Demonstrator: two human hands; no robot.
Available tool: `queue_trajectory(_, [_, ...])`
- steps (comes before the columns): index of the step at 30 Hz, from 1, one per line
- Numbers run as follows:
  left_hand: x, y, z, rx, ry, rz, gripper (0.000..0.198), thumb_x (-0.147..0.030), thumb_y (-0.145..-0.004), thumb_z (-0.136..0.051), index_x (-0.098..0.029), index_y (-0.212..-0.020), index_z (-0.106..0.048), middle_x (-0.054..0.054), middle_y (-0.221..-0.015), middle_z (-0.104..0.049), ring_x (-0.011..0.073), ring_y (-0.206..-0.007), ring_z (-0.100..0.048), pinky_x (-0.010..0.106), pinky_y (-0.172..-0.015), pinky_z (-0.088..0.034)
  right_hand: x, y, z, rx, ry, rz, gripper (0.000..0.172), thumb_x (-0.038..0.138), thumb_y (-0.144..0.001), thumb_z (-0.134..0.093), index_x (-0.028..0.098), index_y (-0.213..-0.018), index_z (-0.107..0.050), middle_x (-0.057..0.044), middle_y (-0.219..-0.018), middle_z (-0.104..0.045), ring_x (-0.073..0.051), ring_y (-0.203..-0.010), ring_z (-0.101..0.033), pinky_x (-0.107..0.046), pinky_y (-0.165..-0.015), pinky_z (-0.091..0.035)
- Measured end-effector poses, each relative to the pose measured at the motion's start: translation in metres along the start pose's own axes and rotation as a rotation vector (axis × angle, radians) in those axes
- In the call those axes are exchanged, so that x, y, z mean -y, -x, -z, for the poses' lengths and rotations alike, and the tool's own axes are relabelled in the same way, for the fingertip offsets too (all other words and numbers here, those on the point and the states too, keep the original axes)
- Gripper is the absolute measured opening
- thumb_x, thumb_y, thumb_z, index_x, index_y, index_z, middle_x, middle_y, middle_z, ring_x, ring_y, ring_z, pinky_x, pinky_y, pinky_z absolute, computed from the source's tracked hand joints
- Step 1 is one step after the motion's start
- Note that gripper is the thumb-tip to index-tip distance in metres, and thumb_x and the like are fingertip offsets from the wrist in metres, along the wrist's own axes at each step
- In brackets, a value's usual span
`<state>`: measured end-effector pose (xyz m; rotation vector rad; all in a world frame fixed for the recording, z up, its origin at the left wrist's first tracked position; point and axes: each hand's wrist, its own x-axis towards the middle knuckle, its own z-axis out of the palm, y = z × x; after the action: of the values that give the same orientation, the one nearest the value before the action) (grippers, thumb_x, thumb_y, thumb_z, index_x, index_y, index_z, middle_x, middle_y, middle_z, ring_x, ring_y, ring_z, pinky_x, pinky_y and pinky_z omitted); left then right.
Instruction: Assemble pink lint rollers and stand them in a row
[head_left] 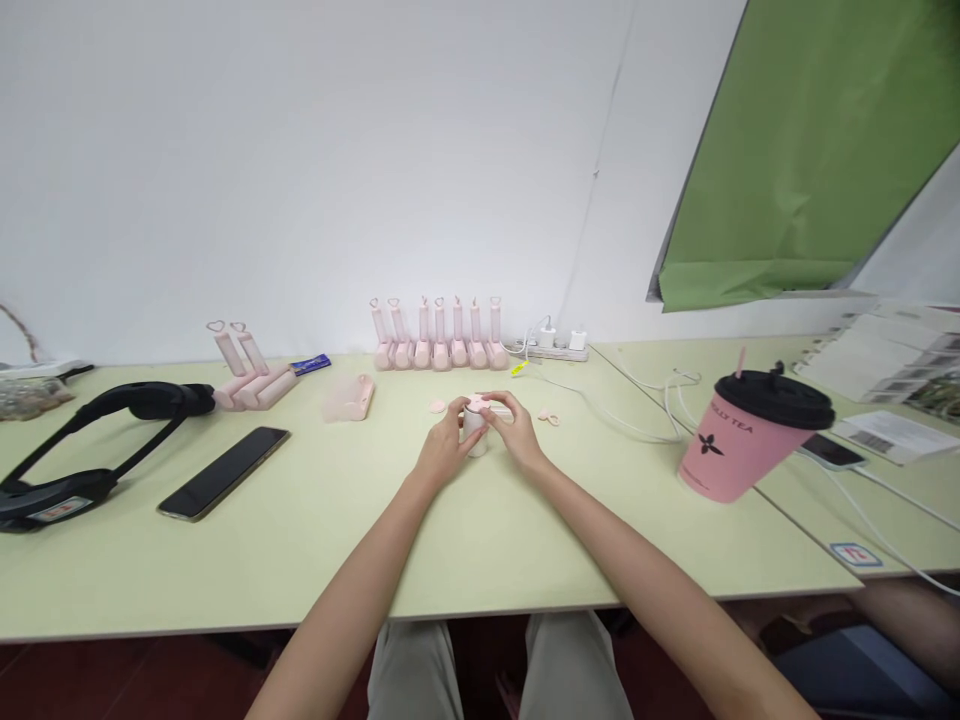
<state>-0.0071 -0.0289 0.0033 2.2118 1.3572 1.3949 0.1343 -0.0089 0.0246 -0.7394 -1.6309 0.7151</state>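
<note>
Both hands meet at the middle of the table around a small whitish cylinder (478, 447) that stands upright. A pale pink piece (478, 402) covers its top. With thumb and fingers, my left hand (441, 445) grips the cylinder's left side. My right hand (517, 436) curls in from the right, its fingertips on the pink piece and the upper rim; part of the contact is hidden. A flat pink disc (437, 407) lies just left of the hands. To their right is a small pink looped part (549, 417).
Several pink bottle-like items (440, 335) line the wall, with more (251, 370) at left. A phone (225, 473), a black headset (112, 440) and a pink case (351, 398) lie leftward. Rightward are a pink cup (739, 435), a power strip (559, 352) and white cables (637, 430).
</note>
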Motion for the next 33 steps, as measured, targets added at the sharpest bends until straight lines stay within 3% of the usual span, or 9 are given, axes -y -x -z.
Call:
queue_trajectory(4, [0.001, 0.000, 0.003, 0.003, -0.098, 0.027, 0.042, -0.043, -0.079, -0.048, -0.023, -0.115, -0.039, 0.007, -0.103, -0.059, 0.0199, -0.084, -0.061, 0.033, -0.071, -0.047, 0.000, 0.002, 0.006, 0.046, 0.333, 0.074, 0.026, 0.042, -0.082, -0.045, 0.024, -0.097, -0.055, -0.004, -0.112, -0.056, -0.020, -0.110, -0.045, -0.038, -0.098, -0.027])
queue_trajectory(8, [0.005, 0.002, 0.004, 0.008, -0.081, -0.013, 0.041, -0.041, -0.081, -0.043, -0.023, -0.117, -0.040, 0.006, -0.107, -0.058, 0.0183, -0.087, -0.060, 0.031, -0.072, -0.047, -0.010, 0.005, 0.008, 0.135, 0.426, 0.090, 0.031, 0.043, -0.087, -0.034, 0.024, -0.108, -0.047, -0.005, -0.116, -0.054, -0.018, -0.113, -0.043, -0.038, -0.097, -0.027])
queue_trajectory(15, [0.005, 0.004, 0.010, -0.011, -0.145, -0.039, 0.036, -0.026, -0.087, -0.030, -0.023, -0.120, -0.042, 0.005, -0.109, -0.059, 0.0179, -0.092, -0.058, 0.032, -0.078, -0.044, -0.013, 0.008, 0.009, 0.219, 0.231, 0.069, 0.035, 0.043, -0.085, -0.039, 0.024, -0.113, -0.040, -0.006, -0.115, -0.052, -0.017, -0.107, -0.048, -0.035, -0.092, -0.035])
queue_trajectory(20, [0.003, 0.002, 0.014, -0.101, -0.178, -0.088, 0.040, -0.021, -0.088, -0.022, -0.023, -0.123, -0.042, 0.004, -0.125, -0.049, 0.0164, -0.111, -0.048, 0.031, -0.090, -0.040, -0.014, 0.007, 0.003, 0.208, 0.097, -0.017, 0.041, 0.039, -0.074, -0.056, 0.026, -0.110, -0.040, -0.004, -0.114, -0.052, -0.016, -0.095, -0.055, -0.034, -0.084, -0.042])
queue_trajectory(25, [0.044, -0.016, 0.018, -0.314, -0.219, 0.081, 0.044, -0.033, -0.088, -0.028, -0.018, -0.129, -0.034, 0.011, -0.130, -0.042, 0.0199, -0.120, -0.037, 0.039, -0.097, -0.032, -0.026, 0.002, -0.001, 0.060, -0.056, -0.194, 0.045, 0.037, -0.067, -0.062, 0.027, -0.104, -0.039, -0.002, -0.103, -0.057, -0.014, -0.079, -0.060, -0.032, -0.075, -0.046])
queue_trajectory(28, [0.076, -0.025, 0.016, -0.127, -0.340, 0.169, 0.050, -0.041, -0.080, -0.047, -0.016, -0.123, -0.041, 0.016, -0.129, -0.042, 0.0267, -0.119, -0.037, 0.045, -0.095, -0.031, -0.034, -0.002, 0.001, -0.031, -0.226, -0.304, 0.045, 0.041, -0.066, -0.062, 0.026, -0.101, -0.037, -0.001, -0.094, -0.059, -0.014, -0.074, -0.060, -0.032, -0.071, -0.049])
queue_trajectory(30, [0.089, -0.029, 0.014, 0.022, -0.372, 0.162, 0.043, -0.039, -0.077, -0.051, -0.018, -0.115, -0.049, 0.014, -0.122, -0.049, 0.0263, -0.112, -0.044, 0.044, -0.091, -0.035, -0.038, -0.005, 0.002, -0.111, -0.353, -0.372, 0.045, 0.041, -0.065, -0.063, 0.026, -0.099, -0.036, 0.000, -0.089, -0.060, -0.013, -0.074, -0.061, -0.031, -0.072, -0.050])
queue_trajectory(33, [0.093, -0.029, 0.011, 0.073, -0.368, 0.142, 0.026, -0.033, -0.077, -0.052, -0.020, -0.100, -0.057, 0.009, -0.103, -0.058, 0.0228, -0.098, -0.051, 0.039, -0.084, -0.040, -0.041, -0.008, 0.006, -0.238, -0.538, -0.469, 0.043, 0.039, -0.066, -0.064, 0.025, -0.096, -0.036, 0.002, -0.085, -0.061, -0.012, -0.072, -0.062, -0.031, -0.075, -0.050])
